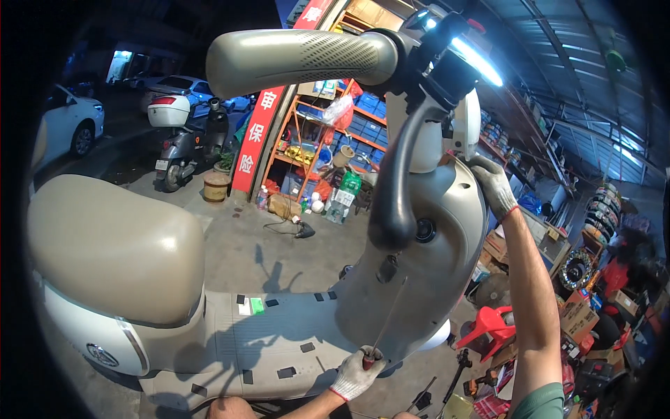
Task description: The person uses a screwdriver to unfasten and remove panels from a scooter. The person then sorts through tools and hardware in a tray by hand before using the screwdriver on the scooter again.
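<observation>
A beige scooter stands across the view, with its seat [118, 244] at the left and its front panel [447, 230] at the right. My left hand [357, 375], in a white knit glove, is closed around the red handle of a screwdriver [389, 315]. The long thin shaft points up in front of the inner panel; whether the tip touches it I cannot tell. My right hand [494, 188], gloved too, grips the upper outer edge of the front panel, its fingertips partly hidden. Above hang the handlebar grip [300, 59] and a black brake lever [394, 188].
Small black pads and a green-and-white packet [257, 306] lie on the footboard [279, 332]. A red stool [488, 328], cartons and a power drill [481, 380] crowd the right. Orange shelving [296, 140] and a parked scooter [185, 146] stand behind.
</observation>
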A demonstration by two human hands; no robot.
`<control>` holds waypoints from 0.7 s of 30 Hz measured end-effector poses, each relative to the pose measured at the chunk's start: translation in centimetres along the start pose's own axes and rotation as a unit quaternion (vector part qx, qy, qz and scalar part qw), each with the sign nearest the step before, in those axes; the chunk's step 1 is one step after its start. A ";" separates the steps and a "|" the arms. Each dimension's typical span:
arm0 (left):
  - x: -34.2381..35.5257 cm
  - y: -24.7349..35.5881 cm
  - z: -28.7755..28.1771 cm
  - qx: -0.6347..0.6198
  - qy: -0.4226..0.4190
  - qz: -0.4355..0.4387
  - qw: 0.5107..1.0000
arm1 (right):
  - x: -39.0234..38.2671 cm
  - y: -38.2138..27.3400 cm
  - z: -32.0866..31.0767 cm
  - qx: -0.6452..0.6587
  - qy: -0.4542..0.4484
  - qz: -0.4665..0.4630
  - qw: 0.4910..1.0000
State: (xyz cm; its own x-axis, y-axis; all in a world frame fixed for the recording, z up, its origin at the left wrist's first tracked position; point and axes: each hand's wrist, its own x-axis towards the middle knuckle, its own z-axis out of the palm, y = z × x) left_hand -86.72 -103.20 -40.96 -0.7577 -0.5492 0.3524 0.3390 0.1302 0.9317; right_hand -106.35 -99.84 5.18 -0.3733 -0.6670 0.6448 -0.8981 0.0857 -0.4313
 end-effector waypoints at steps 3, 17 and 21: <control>-0.2 -0.7 -0.8 0.010 -0.004 -0.005 1.000 | 1.0 -0.4 0.5 -0.025 -0.005 0.002 1.000; -2.0 -3.6 -1.2 0.075 -0.065 -0.031 0.995 | 1.2 -1.1 1.6 -0.068 -0.053 0.008 0.996; -2.2 -4.8 -0.6 0.092 -0.061 0.004 0.994 | 1.7 -2.8 1.3 -0.190 -0.117 0.017 0.975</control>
State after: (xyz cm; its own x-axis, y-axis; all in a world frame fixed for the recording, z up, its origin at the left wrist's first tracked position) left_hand -86.36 -103.08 -46.23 -0.8209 -0.4450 0.3580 0.2468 0.2889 0.9250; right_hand -104.17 -102.13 6.68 -0.3806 -0.8058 0.4537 -0.9242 0.3483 -0.1566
